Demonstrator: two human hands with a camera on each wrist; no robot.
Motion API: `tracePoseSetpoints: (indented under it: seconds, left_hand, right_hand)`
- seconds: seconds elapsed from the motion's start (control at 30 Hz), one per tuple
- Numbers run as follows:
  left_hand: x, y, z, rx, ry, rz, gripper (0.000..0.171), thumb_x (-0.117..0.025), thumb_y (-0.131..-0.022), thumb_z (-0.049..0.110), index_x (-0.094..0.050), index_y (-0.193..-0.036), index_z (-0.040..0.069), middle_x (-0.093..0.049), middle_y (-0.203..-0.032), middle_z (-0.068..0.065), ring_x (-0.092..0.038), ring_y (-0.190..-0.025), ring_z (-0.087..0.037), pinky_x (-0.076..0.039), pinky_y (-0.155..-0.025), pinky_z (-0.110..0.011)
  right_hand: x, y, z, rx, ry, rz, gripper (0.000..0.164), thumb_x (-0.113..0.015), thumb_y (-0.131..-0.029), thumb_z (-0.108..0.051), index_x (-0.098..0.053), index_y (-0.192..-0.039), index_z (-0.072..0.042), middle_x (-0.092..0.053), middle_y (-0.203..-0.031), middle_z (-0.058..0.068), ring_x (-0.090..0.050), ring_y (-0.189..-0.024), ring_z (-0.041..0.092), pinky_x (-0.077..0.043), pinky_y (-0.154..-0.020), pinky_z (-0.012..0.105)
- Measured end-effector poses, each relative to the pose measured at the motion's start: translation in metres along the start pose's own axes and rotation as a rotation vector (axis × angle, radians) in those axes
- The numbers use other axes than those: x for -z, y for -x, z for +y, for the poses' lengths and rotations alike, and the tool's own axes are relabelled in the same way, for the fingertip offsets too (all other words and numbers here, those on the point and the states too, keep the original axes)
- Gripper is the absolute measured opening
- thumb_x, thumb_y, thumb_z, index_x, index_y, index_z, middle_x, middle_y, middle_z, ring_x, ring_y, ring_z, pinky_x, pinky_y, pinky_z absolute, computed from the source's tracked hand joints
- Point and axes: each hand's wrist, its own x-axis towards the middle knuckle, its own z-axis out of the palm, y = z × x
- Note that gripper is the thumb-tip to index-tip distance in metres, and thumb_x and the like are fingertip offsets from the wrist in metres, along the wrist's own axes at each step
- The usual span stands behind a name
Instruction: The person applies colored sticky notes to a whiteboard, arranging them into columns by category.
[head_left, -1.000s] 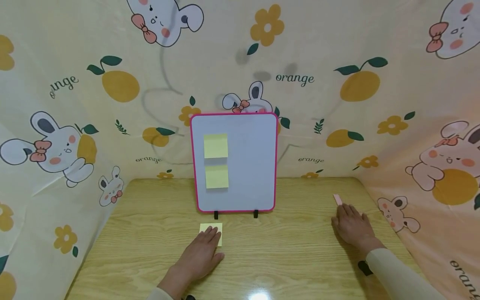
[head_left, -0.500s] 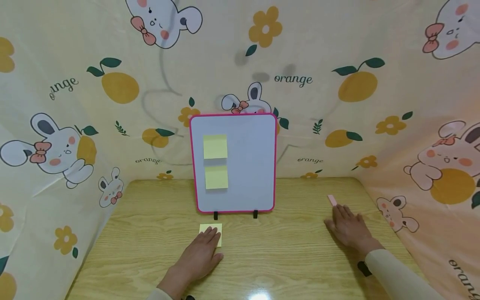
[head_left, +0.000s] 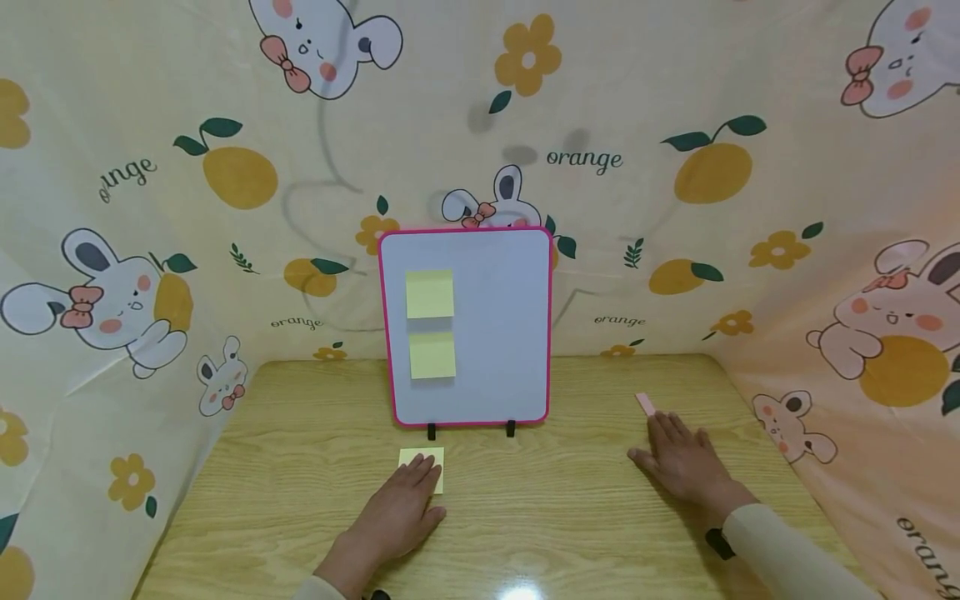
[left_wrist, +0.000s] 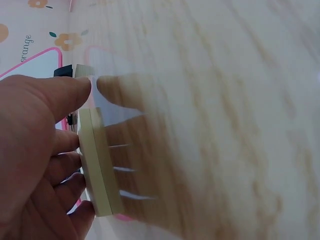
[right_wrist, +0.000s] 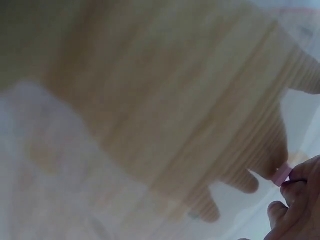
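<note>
My left hand (head_left: pixel 397 512) lies with its fingers extended over a pale yellow sticky note pad (head_left: pixel 407 455) in front of the whiteboard, covering much of it. From the left wrist, the pad (left_wrist: pixel 97 165) shows as a thick block under the fingers, the thumb apart from it. At the right of the table, the fingertips of my right hand (head_left: pixel 688 458) rest on a small narrow pink block (head_left: pixel 644 404); its far end sticks out past them. The right wrist view shows this pink block (right_wrist: pixel 282 174) against the fingertips, mirrored in the glossy tabletop.
A pink-rimmed whiteboard (head_left: pixel 502 333) stands upright on black feet at the table's back. Two yellow sticky notes (head_left: pixel 430 293) hang one above the other on its left half. Patterned cloth (head_left: pixel 240 308) surrounds the wooden table (head_left: pixel 540 517) at the back and sides.
My right hand has slid leftward along the table, and the pink block has moved with its fingertips. My left hand stays on the sticky note pad.
</note>
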Motion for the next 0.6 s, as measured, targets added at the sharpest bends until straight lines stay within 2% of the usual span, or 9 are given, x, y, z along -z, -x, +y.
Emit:
tracePoseSetpoints:
  seconds: [0.17,0.37,0.6]
  left_hand:
    - [0.000,0.000,0.000,0.002,0.001,-0.011,0.061,-0.067,-0.102,0.031,-0.054,-0.148,-0.007,-0.053,-0.156,-0.024,-0.046,-0.149,-0.041,-0.037,-0.126,-0.053]
    - [0.000,0.001,0.000,0.004,0.003,-0.018,0.062,-0.067,-0.102,0.032,-0.054,-0.149,-0.007,-0.052,-0.157,-0.024,-0.046,-0.150,-0.041,-0.037,-0.126,-0.053]
    - [0.000,0.000,-0.001,0.005,0.007,-0.013,0.062,-0.067,-0.102,0.031,-0.054,-0.149,-0.007,-0.052,-0.157,-0.024,-0.046,-0.150,-0.041,-0.037,-0.126,-0.053]
  right_hand:
    - [-0.002,0.002,-0.009,0.040,0.008,0.023,0.089,-0.044,-0.109,-0.060,-0.031,-0.160,0.011,-0.029,-0.166,0.035,-0.026,-0.153,0.057,-0.018,-0.115,0.085]
    - [-0.003,0.007,-0.024,0.063,-0.003,0.018,0.087,-0.044,-0.109,-0.060,-0.032,-0.160,0.009,-0.029,-0.168,0.032,-0.025,-0.155,0.055,-0.016,-0.118,0.084]
    - [-0.001,0.012,-0.055,0.132,0.009,0.012,0.079,-0.047,-0.110,-0.054,-0.038,-0.159,0.007,-0.036,-0.166,0.028,-0.028,-0.155,0.052,-0.020,-0.120,0.081]
